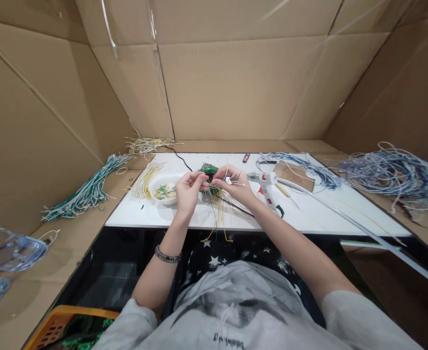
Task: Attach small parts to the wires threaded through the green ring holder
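Over the white tabletop (155, 219), my left hand (188, 192) is closed in a pinch on thin wires. My right hand (238, 187) pinches a thin white wire just beside it, and a small white piece (228, 180) shows at its fingers. Between and behind the fingertips sits a green object (209, 168), partly covered by my hands. Yellow and green wires (219, 211) hang from it over the table's front edge. The exact contact at the fingertips is too small to make out.
A white dish (168, 201) holds short wire pieces, with yellow-white wires (146, 182) across its left side. A glue gun (270, 189) and an awl-like tool (285, 190) lie right. Wire bundles (90, 192) lie left, blue-white ones (396, 175) right. Cardboard walls (243, 87) surround the table.
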`<state>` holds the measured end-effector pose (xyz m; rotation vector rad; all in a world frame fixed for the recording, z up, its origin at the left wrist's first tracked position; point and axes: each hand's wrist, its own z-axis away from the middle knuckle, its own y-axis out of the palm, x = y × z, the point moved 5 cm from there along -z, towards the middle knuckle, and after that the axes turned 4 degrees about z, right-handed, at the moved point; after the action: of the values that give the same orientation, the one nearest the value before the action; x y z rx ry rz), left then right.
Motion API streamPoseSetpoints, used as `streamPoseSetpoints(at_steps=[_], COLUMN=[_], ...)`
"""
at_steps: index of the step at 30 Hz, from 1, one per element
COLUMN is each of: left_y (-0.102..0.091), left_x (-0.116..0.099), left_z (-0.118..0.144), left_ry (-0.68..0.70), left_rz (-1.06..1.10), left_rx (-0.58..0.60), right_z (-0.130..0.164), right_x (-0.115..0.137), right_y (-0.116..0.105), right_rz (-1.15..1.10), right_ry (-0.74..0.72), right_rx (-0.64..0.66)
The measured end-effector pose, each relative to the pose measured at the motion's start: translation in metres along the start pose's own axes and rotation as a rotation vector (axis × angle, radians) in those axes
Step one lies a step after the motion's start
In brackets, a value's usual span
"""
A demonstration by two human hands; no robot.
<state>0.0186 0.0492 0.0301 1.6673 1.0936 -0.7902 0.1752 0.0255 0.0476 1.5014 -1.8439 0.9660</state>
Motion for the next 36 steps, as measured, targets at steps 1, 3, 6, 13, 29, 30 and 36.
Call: streamPoseSetpoints(at_steps=[1, 3, 6, 13, 29, 30, 36], left_y=[0.0, -0.001, -0.001, 0.001, 0.0, 0.002, 0.007], left_x=[0.0, 0.0, -0.001, 0.001, 0.009, 0.009, 0.006], left_z=[0.0, 0.0, 0.001, -0.001, 0.0, 0.0, 0.003], left_ry=[-0.002, -0.012, -0.021, -0.028, -0.137, -0.132, -0.123], left_rz=[-0.005, -0.018, -0.014, 0.032, 0.125, 0.136, 0.113], left_rx=[-0.004, -0.012, -0.018, -0.007, -0.064, -0.057, -0.025], right_z=[0.0, 0.0, 0.002, 0.002, 0.001, 0.001, -0.002], right_x=[-0.001, -0.002, -0.004, -0.004, -0.008, -0.009, -0.011], right_y=[0.0, -0.001, 0.0, 0.003, 0.014, 0.014, 0.016], right_rz=[-0.015, -0.038, -0.076, -0.024, 0.413, 0.416, 0.421], right_ry=[0.01, 0.024, 0.035, 0.014, -0.177, -0.185, -0.205], right_rx=[-0.006, -0.028, -0.015, 0.066, 0.197, 0.203, 0.234])
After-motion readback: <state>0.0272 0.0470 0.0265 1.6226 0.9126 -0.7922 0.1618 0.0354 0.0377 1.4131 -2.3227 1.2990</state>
